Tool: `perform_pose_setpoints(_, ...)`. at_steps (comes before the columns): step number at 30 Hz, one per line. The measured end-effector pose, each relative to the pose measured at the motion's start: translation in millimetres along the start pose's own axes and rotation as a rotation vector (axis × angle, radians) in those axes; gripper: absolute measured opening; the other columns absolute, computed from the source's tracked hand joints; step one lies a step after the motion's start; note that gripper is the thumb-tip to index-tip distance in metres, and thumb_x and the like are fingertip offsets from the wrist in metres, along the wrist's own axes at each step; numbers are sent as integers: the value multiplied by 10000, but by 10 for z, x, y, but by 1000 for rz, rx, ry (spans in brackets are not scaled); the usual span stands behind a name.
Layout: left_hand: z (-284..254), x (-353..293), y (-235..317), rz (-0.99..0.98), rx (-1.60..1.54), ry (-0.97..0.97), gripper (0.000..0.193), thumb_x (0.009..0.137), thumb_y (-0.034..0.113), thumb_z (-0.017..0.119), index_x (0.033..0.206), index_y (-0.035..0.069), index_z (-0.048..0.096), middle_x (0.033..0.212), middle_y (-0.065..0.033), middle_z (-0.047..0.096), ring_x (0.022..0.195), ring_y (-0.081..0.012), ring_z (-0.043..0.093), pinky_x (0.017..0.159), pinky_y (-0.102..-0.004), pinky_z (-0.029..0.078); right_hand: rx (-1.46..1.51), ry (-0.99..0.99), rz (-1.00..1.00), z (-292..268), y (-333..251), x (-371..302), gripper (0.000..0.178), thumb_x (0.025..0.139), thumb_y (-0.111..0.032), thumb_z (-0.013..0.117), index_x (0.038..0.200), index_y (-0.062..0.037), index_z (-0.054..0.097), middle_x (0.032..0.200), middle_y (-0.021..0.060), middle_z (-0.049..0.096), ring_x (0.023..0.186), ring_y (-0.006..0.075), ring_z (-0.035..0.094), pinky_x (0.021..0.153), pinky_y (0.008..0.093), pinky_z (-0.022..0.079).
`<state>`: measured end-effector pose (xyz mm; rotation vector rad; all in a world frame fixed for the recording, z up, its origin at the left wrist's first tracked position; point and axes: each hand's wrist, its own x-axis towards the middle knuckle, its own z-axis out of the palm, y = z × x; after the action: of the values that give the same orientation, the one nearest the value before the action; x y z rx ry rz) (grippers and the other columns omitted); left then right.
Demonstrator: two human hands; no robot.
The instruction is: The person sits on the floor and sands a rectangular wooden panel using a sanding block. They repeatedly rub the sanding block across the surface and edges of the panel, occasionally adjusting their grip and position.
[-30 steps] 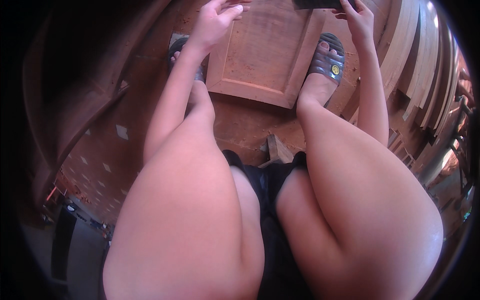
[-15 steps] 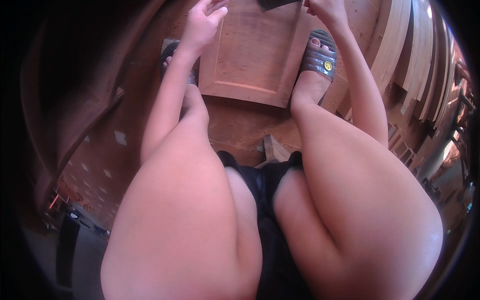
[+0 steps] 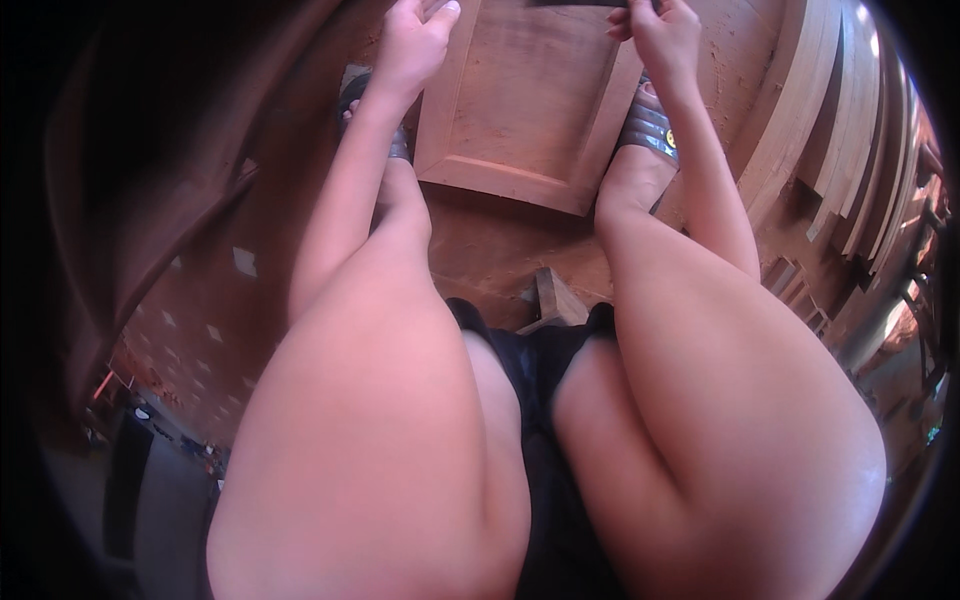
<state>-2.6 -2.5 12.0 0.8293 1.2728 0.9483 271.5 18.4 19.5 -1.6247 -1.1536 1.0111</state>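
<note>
A framed wooden panel [image 3: 500,175] lies flat between my feet, its top end cut off by the picture's edge. Over its upper right part, my right hand [image 3: 668,35] is closed on a dark flat piece [image 3: 585,3]; only a strip of that piece shows, so its kind is unclear. My left hand [image 3: 415,50] is at the panel's upper left edge. Its thumb stands apart from the fingers, whose tips run out of view, and nothing shows in it.
Long wooden boards [image 3: 815,120] lie stacked on the right. A small wooden block [image 3: 553,300] sits between my thighs, beyond the dark shorts [image 3: 525,370]. My sandalled feet flank the panel, the right sandal [image 3: 648,125] close to its edge. Sawdust-coloured floor [image 3: 470,235] shows around.
My right hand has come slightly lower in the picture, while the dark piece has slid up toward the top edge. The whole view has shifted a little, with the panel now further right.
</note>
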Motion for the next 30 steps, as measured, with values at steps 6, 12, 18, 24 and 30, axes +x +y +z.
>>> perform_pose_setpoints(6, -39, -27, 0, 1, 3, 9, 251, 967, 62, 539, 1154, -16, 688, 1098, -150, 750, 1027, -226, 723, 871, -350, 586, -61, -32, 84, 27, 15, 242, 191, 1038, -129, 586, 1009, 31, 687, 696, 78, 674, 545, 137, 643, 472, 292, 525)
perform_pose_setpoints(12, -3, 4, -3, 5, -8, 7, 254, 968, 69, 547, 1164, -16, 684, 1103, -152, 748, 1033, -227, 721, 875, -351, 584, -181, -114, 57, 137, -149, 371, 216, 1017, -152, 614, 952, 40, 688, 646, 95, 673, 492, 152, 634, 467, 305, 526)
perform_pose_setpoints(18, 14, 13, -6, 9, -7, 16, 258, 968, 77, 555, 1174, -16, 680, 1109, -153, 747, 1039, -228, 719, 880, -352, 583, -293, -239, 80, 61, -41, 372, 278, 1010, -183, 620, 825, 19, 672, 630, 80, 668, 489, 154, 618, 458, 314, 481)
perform_pose_setpoints(24, 18, 32, -14, 9, -12, 15, 263, 969, 84, 563, 1183, -16, 676, 1115, -154, 745, 1046, -229, 717, 884, -352, 581, -376, -258, -25, 11, -16, 226, 299, 1000, -193, 622, 789, 15, 659, 619, 64, 656, 549, 150, 609, 547, 341, 486)
perform_pose_setpoints(30, -28, 19, -15, 13, -1, 23, 268, 969, 91, 570, 1193, -16, 672, 1120, -155, 743, 1052, -229, 715, 888, -353, 580, -337, -378, 134, 25, 86, 19, 270, 993, -179, 628, 847, 41, 682, 656, 85, 670, 603, 166, 630, 611, 352, 512)
